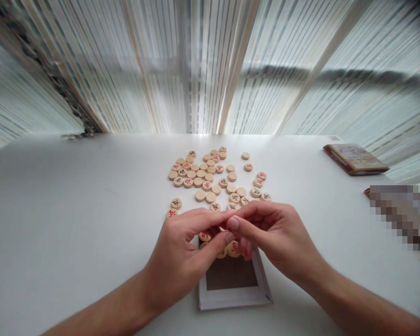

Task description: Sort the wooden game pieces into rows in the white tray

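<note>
My left hand [184, 249] and my right hand [278, 228] meet over the upper part of a shallow white box [234, 297] with a brown floor. Fingers and thumb are drawn together on each hand, and the fingertips touch. Whatever they hold, if anything, is hidden. Below them, several round wooden Chinese chess pieces [233, 248] with red or dark characters lie at the far end of the box, partly covered by my fingers. Beyond my hands, many more loose chess pieces [200, 174] are spread on the table, some face up, others showing blank sides.
The white table [91, 224] reaches back to striped vertical blinds [196, 70]. A brown box lid or flat box [357, 158] lies at the far right. Nearer on the right is a pixelated object [399, 214]. A beaded chain [68, 98] hangs at the left.
</note>
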`<state>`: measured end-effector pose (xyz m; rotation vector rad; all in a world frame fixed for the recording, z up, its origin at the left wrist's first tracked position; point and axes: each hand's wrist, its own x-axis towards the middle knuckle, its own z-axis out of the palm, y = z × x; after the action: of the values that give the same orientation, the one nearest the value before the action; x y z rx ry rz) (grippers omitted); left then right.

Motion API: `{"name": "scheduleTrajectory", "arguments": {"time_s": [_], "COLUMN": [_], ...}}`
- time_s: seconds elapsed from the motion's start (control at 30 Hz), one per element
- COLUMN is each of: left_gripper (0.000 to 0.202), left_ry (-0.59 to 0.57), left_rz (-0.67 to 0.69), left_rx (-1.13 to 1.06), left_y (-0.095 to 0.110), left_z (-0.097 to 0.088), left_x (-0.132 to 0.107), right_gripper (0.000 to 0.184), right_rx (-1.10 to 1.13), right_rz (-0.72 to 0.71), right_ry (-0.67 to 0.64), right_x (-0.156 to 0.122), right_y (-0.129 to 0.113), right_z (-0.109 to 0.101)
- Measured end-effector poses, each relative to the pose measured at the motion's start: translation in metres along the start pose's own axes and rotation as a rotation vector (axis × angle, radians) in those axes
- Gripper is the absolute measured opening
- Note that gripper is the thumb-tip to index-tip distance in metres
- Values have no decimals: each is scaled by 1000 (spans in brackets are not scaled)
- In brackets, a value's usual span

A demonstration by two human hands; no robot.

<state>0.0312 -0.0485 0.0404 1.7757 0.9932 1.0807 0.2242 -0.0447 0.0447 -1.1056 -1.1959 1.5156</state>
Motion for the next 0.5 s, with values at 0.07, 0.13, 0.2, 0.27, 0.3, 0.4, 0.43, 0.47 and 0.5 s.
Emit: {"name": "scheduleTrajectory", "arguments": {"time_s": [0.07, 0.13, 0.2, 0.27, 0.3, 0.4, 0.43, 0.47, 0.5], "left_gripper": [28, 26, 26, 27, 29, 30, 29, 29, 29], "left_ry": [15, 45, 67, 59, 51, 39, 42, 47, 51], "left_rz": [-17, -78, -145, -193, -206, -226, -228, -227, -224], "left_rx": [-32, -111, -218, -322, -369, -444, -439, -420, -390], "left_y": [1, 2, 2, 3, 3, 4, 4, 4, 4], "left_z": [0, 1, 2, 3, 3, 3, 3, 3, 3], "left_x": [0, -1, -1, 0, 1, 3, 3, 3, 3], "right_gripper": [31, 29, 27, 29, 30, 35, 37, 39, 39], "right_rx": [14, 63, 123, 174, 196, 253, 262, 262, 253], "right_rz": [5, 11, 18, 34, 46, 76, 81, 86, 90], "right_ry": [-29, -63, -90, -105, -110, -114, -115, -115, -114], "right_x": [-1, 0, 0, 1, 1, 1, 0, 0, 0], "right_y": [0, 1, 3, 5, 6, 7, 7, 6, 5], "right_z": [0, -1, -1, -2, -2, -2, -2, -2, -2]}}
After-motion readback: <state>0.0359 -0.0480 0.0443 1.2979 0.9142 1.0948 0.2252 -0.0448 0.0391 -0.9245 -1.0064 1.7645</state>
